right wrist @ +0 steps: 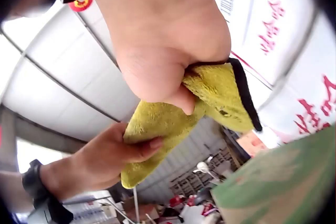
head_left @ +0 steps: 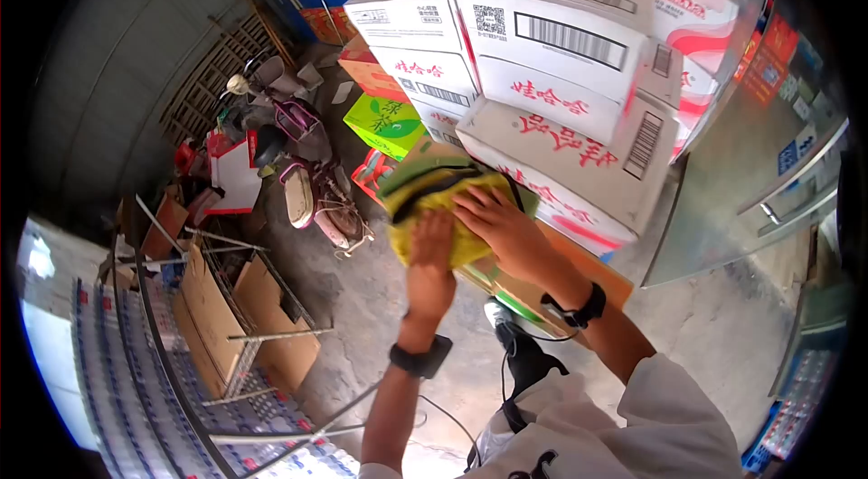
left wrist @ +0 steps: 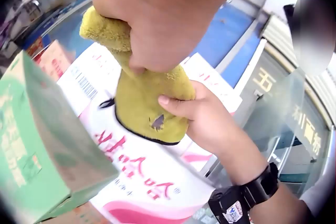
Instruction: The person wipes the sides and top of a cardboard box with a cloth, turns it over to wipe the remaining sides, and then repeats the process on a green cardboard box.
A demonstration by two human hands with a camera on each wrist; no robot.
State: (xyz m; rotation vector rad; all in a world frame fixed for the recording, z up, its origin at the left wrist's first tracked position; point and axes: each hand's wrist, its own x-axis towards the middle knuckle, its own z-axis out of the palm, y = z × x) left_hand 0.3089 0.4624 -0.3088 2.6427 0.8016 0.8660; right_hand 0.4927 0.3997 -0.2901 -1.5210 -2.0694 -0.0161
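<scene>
Both hands hold a yellow-green plush cloth (head_left: pixel 452 201) with black edging, up in front of the body. My left hand (head_left: pixel 432 248) grips its left part; in the left wrist view this hand (left wrist: pixel 152 19) comes in from above with bunched cloth (left wrist: pixel 152 98) beneath its fingers. My right hand (head_left: pixel 497 224) holds the other side, and its thumb lies over the cloth in the left wrist view. A dark worn patch (left wrist: pixel 157 122) shows near the cloth's edge. In the right wrist view the cloth (right wrist: pixel 163 129) hangs folded between the two hands. A green carton (left wrist: pixel 47 145) stands close by.
White cartons with red lettering (head_left: pixel 542 72) are stacked ahead and to the right. A bright green box (head_left: pixel 384 125) sits left of the stack. A pink scooter (head_left: pixel 316 199) stands at left, cut cardboard (head_left: pixel 208 316) and wrapped bottles lower left. A glass door (head_left: pixel 732 199) is at right.
</scene>
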